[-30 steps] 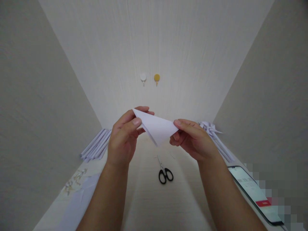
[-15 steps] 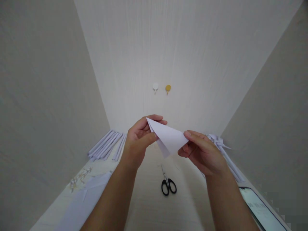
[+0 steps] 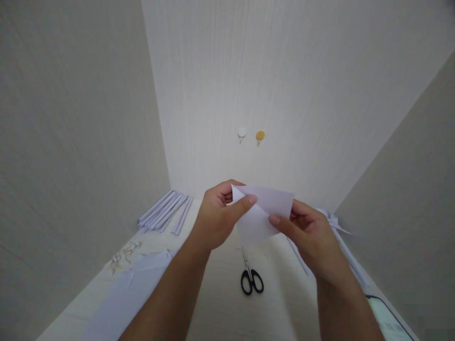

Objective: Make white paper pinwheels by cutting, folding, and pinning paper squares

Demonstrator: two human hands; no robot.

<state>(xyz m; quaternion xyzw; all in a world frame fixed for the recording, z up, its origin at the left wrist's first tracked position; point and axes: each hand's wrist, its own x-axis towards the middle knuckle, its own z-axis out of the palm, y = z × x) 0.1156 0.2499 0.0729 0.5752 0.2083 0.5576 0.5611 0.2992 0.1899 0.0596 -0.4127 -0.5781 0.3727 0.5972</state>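
The folded sheet of white paper [image 3: 263, 213] is held up in the air between both hands, above the far middle of the pale wood-grain table [image 3: 220, 303] and directly over the black-handled scissors [image 3: 250, 277] lying there. The left hand [image 3: 218, 218] pinches the paper's left corner, thumb laid across the front face and fingers curled behind; the right hand [image 3: 311, 237] grips the lower right edge, thumb on the front and fingers behind, so the sheet spans the gap between the two hands with its top edge free. The likeliest slip, in my judgement, is a crooked crease: the paper hangs unsupported, so uneven pressure from either thumb could shift the layers out of line or set a soft wrinkle where none is wanted. A pull apart by the two hands could also tear the thin sheet at an existing fold, and a loosened pinch would drop it onto the scissors. On the far left of the table lies a bundle of rolled white paper sticks [image 3: 165, 218], with small paper scraps [image 3: 124, 255] and a flat white sheet [image 3: 131, 293] nearer on the left. More folded white paper pieces [image 3: 337, 232] lie on the right behind the right hand, and a phone's corner [image 3: 386, 319] shows at the near right.
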